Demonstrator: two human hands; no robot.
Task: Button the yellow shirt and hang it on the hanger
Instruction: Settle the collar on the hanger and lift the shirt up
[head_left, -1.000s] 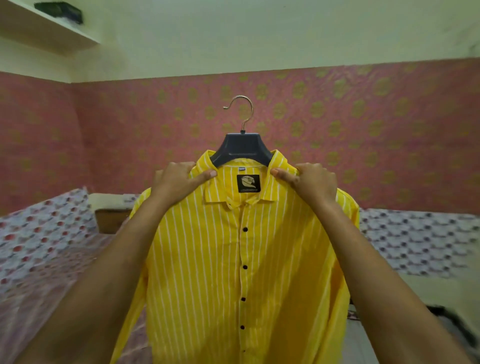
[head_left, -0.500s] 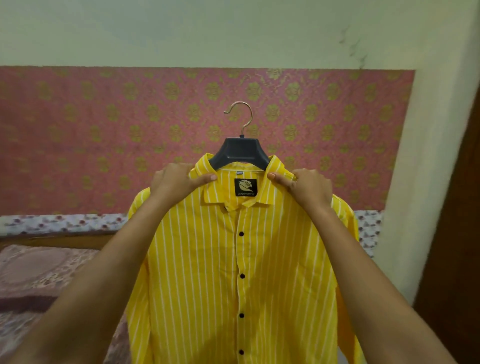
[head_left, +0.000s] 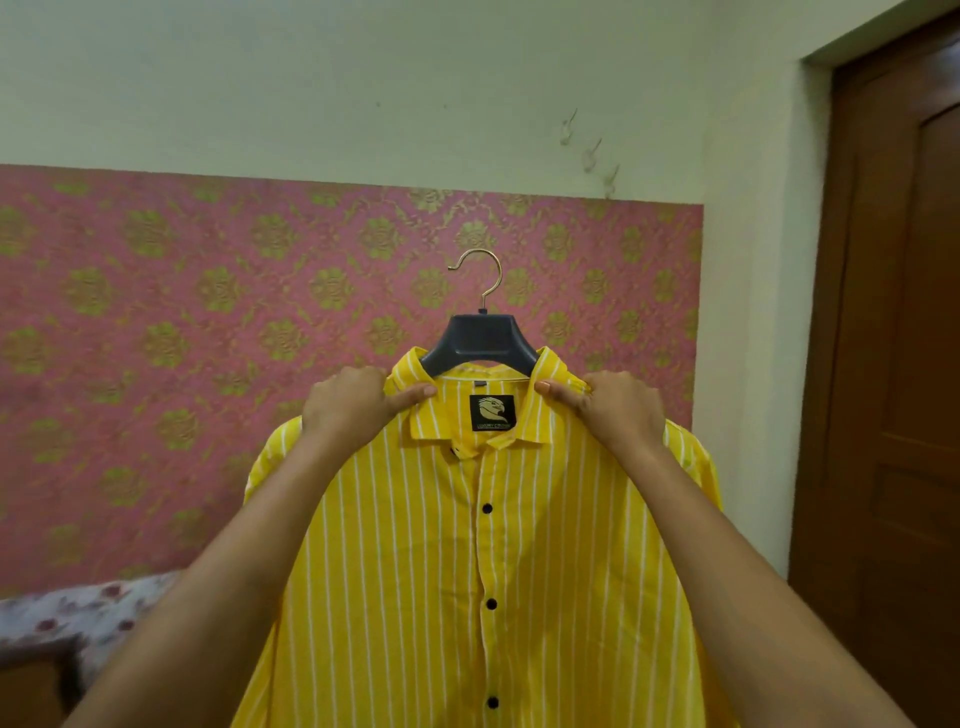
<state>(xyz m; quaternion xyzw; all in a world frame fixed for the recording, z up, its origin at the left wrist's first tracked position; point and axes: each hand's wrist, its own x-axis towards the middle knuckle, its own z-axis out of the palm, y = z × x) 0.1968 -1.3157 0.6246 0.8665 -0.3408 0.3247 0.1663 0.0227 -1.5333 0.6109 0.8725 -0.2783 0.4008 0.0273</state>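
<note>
Both hands hold the shirt up by its shoulders, left hand and right hand each grasping beside the collar. The buttoned shirt sits on the hanger, hook free in midair.

A single wide-angle view from the person's head faces forward, about level, toward the pink patterned wall, close behind the raised left hand and right hand; the yellow shirt fills the lower centre, a door at the right edge
</note>
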